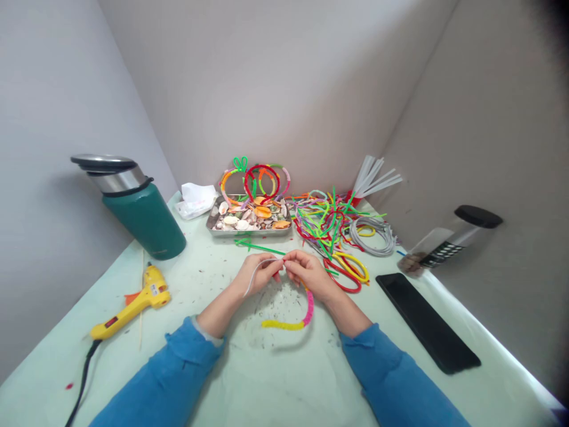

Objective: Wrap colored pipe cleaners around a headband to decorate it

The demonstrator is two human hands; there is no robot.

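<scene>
Over the table (275,385), the right hand (309,274) has the fuzzy strip (310,307) in its grip, and the left hand (258,274) pinches the pale wire (250,281); slack fingers could let the fuzz slip or unwind. Fingertips hide any join, so whether both are one piece is unclear.

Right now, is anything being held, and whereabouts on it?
Yes: a thin wire, partly wrapped in pink and yellow fuzzy stem. Both hands, left and right, pinch it along its middle, between the bare and wrapped ends.
</scene>
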